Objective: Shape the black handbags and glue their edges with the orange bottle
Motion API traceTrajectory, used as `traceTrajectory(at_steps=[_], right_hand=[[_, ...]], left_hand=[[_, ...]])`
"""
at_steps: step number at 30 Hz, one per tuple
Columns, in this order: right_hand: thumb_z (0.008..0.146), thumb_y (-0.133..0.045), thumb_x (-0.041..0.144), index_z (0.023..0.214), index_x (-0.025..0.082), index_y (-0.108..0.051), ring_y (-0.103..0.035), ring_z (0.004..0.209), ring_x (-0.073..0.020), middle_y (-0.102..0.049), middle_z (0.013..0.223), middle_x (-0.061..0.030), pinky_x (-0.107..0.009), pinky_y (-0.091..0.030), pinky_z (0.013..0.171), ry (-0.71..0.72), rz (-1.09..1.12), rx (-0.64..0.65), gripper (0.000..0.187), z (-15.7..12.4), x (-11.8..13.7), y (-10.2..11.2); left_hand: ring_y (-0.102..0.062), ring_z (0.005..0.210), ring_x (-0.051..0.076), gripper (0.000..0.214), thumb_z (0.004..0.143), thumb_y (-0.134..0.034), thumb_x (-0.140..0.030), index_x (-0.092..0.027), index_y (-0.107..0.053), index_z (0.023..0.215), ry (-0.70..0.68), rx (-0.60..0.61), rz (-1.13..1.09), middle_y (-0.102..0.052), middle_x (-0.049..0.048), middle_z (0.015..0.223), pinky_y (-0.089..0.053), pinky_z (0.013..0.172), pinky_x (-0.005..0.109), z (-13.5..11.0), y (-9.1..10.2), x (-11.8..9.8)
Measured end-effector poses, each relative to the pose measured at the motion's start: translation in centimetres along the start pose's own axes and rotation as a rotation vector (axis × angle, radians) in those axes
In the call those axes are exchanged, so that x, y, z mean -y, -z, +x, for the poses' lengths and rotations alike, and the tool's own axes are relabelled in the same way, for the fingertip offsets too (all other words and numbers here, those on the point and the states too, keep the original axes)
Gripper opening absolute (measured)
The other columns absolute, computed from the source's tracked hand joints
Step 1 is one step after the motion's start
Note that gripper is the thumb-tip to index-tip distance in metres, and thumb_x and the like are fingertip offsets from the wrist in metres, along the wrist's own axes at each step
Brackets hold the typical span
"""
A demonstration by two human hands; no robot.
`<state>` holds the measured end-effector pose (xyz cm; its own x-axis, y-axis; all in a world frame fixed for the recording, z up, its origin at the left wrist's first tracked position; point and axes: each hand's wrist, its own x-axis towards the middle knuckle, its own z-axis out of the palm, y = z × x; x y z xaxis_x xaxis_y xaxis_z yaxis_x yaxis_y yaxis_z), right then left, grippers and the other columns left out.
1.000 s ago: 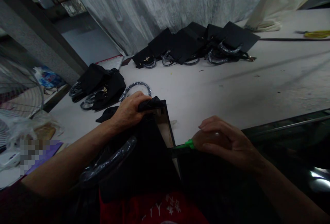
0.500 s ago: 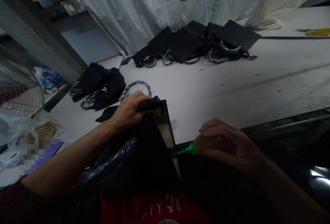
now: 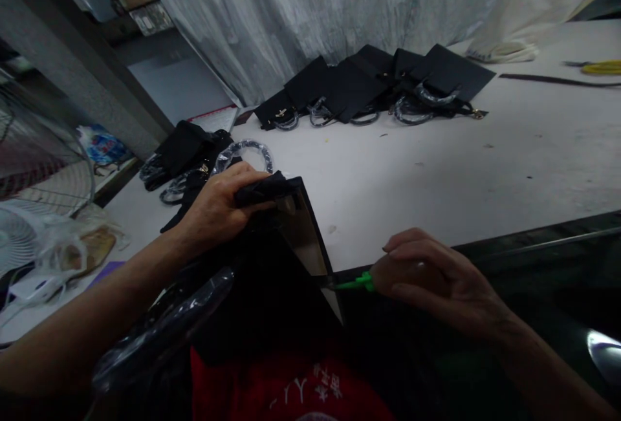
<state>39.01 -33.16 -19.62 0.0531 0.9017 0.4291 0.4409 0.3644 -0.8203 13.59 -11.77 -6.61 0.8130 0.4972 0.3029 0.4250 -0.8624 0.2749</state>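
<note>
Head: left fingers point(image 3: 245, 179) grip a black bag point(image 3: 272, 285) (handle point(image 3: 179, 324) wrapped), right fingers point(image 3: 425, 248) a bottle point(image 3: 405, 273).

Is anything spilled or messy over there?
I see no spill by the green nozzle, though it's dark there. The white table has dark specks and smudges, so it looks a bit dirty. The black bags at the back lie crooked, overlapping each other.

A handbag point(image 3: 262, 285) lies in the lower centre of the frame, the left hand point(image 3: 220, 204) at its upper edge, the squeeze bottle point(image 3: 412, 275) in the right hand point(image 3: 451, 272) to its right. On the table point(image 3: 378, 182), a cluster of handbags point(image 3: 182, 149) sits left of centre, a row of handbags point(image 3: 352, 91) at upper centre, before the curtain point(image 3: 291, 7). A fan point(image 3: 17, 233) is at the left edge.
</note>
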Motion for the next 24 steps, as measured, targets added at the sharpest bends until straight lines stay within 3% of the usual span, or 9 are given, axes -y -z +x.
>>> traceTrajectory(at_steps=[7,13,15,18,21,24], right_hand=[[0.080,-0.068,0.024,0.107,0.029,-0.056,-0.057,0.101,-0.0213,-0.054,0.112,-0.0049,-0.032,-0.052,0.077,0.018,-0.064,-0.044,0.030,0.6,-0.1,0.0],[0.079,-0.069,0.024,0.106,0.029,-0.057,-0.056,0.104,-0.0223,-0.055,0.111,-0.0048,-0.034,-0.052,0.081,0.082,-0.084,-0.170,0.031,2.3,0.6,0.2],[0.079,-0.069,0.023,0.107,0.029,-0.057,-0.055,0.105,-0.0227,-0.054,0.111,-0.0051,-0.035,-0.052,0.082,0.098,-0.102,-0.208,0.031,3.0,0.4,0.0],[0.079,-0.070,0.024,0.108,0.029,-0.056,-0.055,0.103,-0.0234,-0.054,0.109,-0.0056,-0.038,-0.050,0.083,0.119,-0.146,-0.251,0.033,3.9,-0.5,-0.3],[0.079,-0.070,0.026,0.108,0.028,-0.055,-0.056,0.100,-0.0237,-0.055,0.106,-0.0057,-0.039,-0.049,0.082,0.131,-0.198,-0.249,0.032,4.5,-1.8,-0.7],[0.079,-0.069,0.028,0.108,0.026,-0.055,-0.056,0.098,-0.0237,-0.055,0.105,-0.0058,-0.039,-0.048,0.083,0.119,-0.222,-0.242,0.033,4.8,-2.7,-1.1]], left_hand=[[-0.059,0.084,0.016,0.025,0.083,-0.063,-0.029,-0.024,-0.066,0.107,-0.002,-0.027,0.057,-0.061,0.0023,0.093,-0.048,0.077,0.030,-1.1,4.1,-2.5],[-0.059,0.084,0.014,0.028,0.083,-0.063,-0.032,-0.024,-0.065,0.110,-0.144,-0.092,0.164,-0.059,-0.0001,0.097,-0.048,0.079,0.026,-0.1,7.6,-4.4],[-0.059,0.084,0.015,0.029,0.082,-0.064,-0.032,-0.022,-0.064,0.110,-0.207,-0.169,0.238,-0.058,0.0015,0.096,-0.048,0.077,0.027,0.0,7.4,-4.6],[-0.056,0.081,0.015,0.029,0.078,-0.063,-0.021,-0.019,-0.061,0.106,-0.300,-0.249,0.317,-0.055,0.0032,0.091,-0.047,0.070,0.026,-0.2,5.7,-4.1],[-0.055,0.081,0.015,0.035,0.073,-0.057,-0.008,-0.018,-0.060,0.106,-0.338,-0.202,0.315,-0.053,0.0031,0.090,-0.047,0.069,0.025,-0.6,3.5,-3.0],[-0.055,0.086,0.016,0.040,0.071,-0.055,-0.006,-0.020,-0.059,0.109,-0.266,-0.163,0.299,-0.053,0.0033,0.093,-0.047,0.073,0.026,-0.7,1.8,-2.1]])
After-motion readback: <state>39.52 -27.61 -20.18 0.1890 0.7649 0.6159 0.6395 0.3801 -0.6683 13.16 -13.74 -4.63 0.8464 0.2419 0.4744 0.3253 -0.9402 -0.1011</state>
